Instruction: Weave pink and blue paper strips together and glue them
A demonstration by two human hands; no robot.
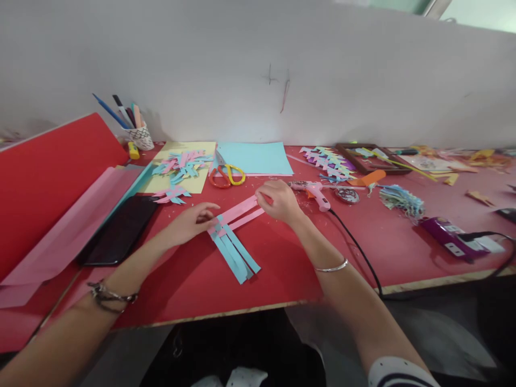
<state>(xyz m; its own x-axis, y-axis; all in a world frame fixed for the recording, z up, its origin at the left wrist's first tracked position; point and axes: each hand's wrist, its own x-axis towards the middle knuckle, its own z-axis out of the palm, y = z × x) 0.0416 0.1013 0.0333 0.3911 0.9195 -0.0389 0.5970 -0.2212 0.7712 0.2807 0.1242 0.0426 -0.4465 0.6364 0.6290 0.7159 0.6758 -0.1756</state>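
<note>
Pink and light-blue paper strips point(233, 251) interlace in a small woven square on the red table, blue ends toward me, pink ends to the right. My left hand point(192, 222) is at the square's left edge, its fingers curled and its thumb pressing the paper. With pinched fingers, my right hand point(279, 200) grips a pink paper strip point(244, 208) by its far end. The fingertips of that hand cover the strip's tip. Behind the strips lie scissors point(228, 176) with red and yellow handles. Right of my right hand is a pink glue gun point(316, 193).
Light-blue sheets point(253, 158) and a yellow sheet point(197, 185) with woven paper pieces lie near the wall. A black phone point(116, 236) and pen cup point(139, 137) are at left. A cord point(357, 250) runs off the front edge; a purple power strip point(449, 239) lies right.
</note>
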